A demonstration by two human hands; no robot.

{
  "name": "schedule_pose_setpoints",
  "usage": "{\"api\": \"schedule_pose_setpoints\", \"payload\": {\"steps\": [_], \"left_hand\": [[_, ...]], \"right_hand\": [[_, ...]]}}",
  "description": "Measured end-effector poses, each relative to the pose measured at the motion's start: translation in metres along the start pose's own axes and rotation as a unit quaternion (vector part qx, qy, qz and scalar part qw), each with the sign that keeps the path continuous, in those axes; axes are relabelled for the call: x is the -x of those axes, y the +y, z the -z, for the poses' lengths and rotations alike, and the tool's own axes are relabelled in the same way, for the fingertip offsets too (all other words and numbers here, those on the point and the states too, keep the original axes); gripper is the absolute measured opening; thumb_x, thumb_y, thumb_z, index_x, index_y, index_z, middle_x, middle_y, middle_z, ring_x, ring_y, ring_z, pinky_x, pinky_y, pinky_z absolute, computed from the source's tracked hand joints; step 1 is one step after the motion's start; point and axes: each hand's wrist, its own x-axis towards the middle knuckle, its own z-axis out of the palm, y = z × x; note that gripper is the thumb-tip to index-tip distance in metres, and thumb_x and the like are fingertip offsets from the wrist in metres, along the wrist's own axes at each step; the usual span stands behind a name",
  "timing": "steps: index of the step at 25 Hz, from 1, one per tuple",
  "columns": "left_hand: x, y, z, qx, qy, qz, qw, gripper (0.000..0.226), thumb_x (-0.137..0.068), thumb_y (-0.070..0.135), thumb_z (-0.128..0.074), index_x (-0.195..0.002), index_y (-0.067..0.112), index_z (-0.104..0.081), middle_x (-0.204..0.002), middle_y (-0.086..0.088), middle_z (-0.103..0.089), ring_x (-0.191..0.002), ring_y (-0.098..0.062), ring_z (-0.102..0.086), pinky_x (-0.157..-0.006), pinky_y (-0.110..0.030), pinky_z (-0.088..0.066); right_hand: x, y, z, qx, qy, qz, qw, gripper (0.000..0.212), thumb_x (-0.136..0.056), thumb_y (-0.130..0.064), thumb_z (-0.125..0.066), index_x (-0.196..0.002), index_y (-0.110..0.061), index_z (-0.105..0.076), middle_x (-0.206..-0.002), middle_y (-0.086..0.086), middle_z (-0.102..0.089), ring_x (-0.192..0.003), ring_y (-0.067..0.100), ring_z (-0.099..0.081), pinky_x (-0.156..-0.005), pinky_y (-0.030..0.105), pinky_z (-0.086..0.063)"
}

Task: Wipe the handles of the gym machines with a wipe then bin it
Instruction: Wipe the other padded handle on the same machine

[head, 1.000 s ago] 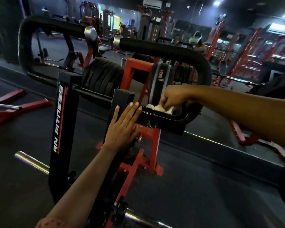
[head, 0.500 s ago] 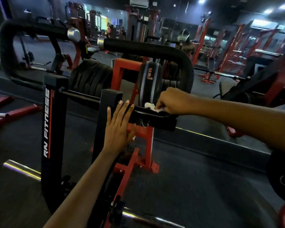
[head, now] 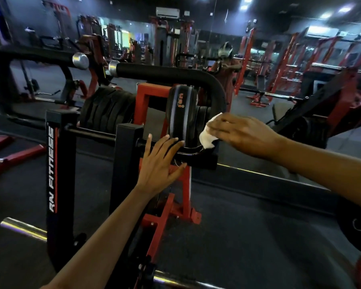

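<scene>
My right hand (head: 241, 134) holds a crumpled white wipe (head: 207, 135) under its fingers, just above the lower end of the black curved handle (head: 167, 75) of the machine. The wipe hangs beside the black bracket (head: 198, 161) where that handle joins the frame. My left hand (head: 159, 163) lies flat with straight fingers against the black upright post (head: 125, 155) and the bracket. A second black handle (head: 29, 54) with a chrome cap curves at the upper left.
Stacked black weight plates (head: 106, 110) and a red frame (head: 148, 97) sit behind the post. A chrome bar (head: 23, 228) crosses low at the left. A weight plate (head: 354, 230) is at the right edge. A mirror wall reflects red racks and a person.
My right hand has lifted off the lower handle and moved right and up, with the wipe now showing below its fingers. The left hand stays flat on the post. The view shifted right.
</scene>
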Motion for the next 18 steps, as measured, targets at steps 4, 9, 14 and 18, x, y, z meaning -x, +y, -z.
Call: {"api": "schedule_pose_setpoints", "payload": {"steps": [4, 9, 14, 18], "left_hand": [[0.001, 0.003, 0.003, -0.005, -0.019, 0.017, 1.000, 0.056, -0.089, 0.050, -0.037, -0.127, 0.014, -0.054, -0.123, -0.005, -0.058, -0.123, -0.024, -0.049, -0.113, -0.048, -0.017], [-0.006, 0.020, 0.009, 0.028, -0.018, 0.075, 0.997, 0.057, -0.091, 0.053, -0.030, -0.127, 0.016, -0.054, -0.122, -0.003, -0.057, -0.124, -0.020, -0.048, -0.116, -0.044, -0.004], [-0.031, 0.061, 0.003, 0.131, -0.036, 0.132, 0.982, 0.067, -0.090, 0.061, -0.017, -0.145, 0.024, -0.027, -0.123, 0.002, -0.059, -0.123, -0.010, -0.049, -0.118, -0.035, 0.005], [-0.039, 0.076, -0.004, 0.145, -0.018, 0.140, 0.979, 0.063, -0.089, 0.060, -0.016, -0.144, 0.032, -0.014, -0.110, 0.002, -0.066, -0.106, -0.010, -0.058, -0.111, -0.032, -0.017]], "right_hand": [[0.012, -0.040, -0.034, -0.038, 0.061, -0.095, 0.993, 0.028, -0.073, 0.000, -0.067, -0.101, 0.004, -0.068, -0.102, 0.017, -0.069, -0.085, 0.032, -0.066, -0.065, 0.034, -0.059], [0.026, -0.053, -0.055, -0.088, 0.159, -0.219, 0.959, 0.034, -0.071, 0.001, -0.074, -0.105, 0.003, -0.068, -0.103, 0.015, -0.068, -0.084, 0.031, -0.065, -0.059, 0.035, -0.058], [-0.011, -0.008, -0.042, -0.148, 0.279, -0.352, 0.881, 0.029, -0.077, 0.005, -0.067, -0.106, -0.001, -0.068, -0.109, 0.016, -0.066, -0.086, 0.028, -0.064, -0.072, 0.037, -0.057], [-0.019, 0.008, -0.043, -0.232, 0.304, -0.385, 0.840, 0.032, -0.081, 0.003, -0.063, -0.112, -0.007, -0.066, -0.116, 0.011, -0.063, -0.100, 0.025, -0.061, -0.084, 0.040, -0.055]]}}
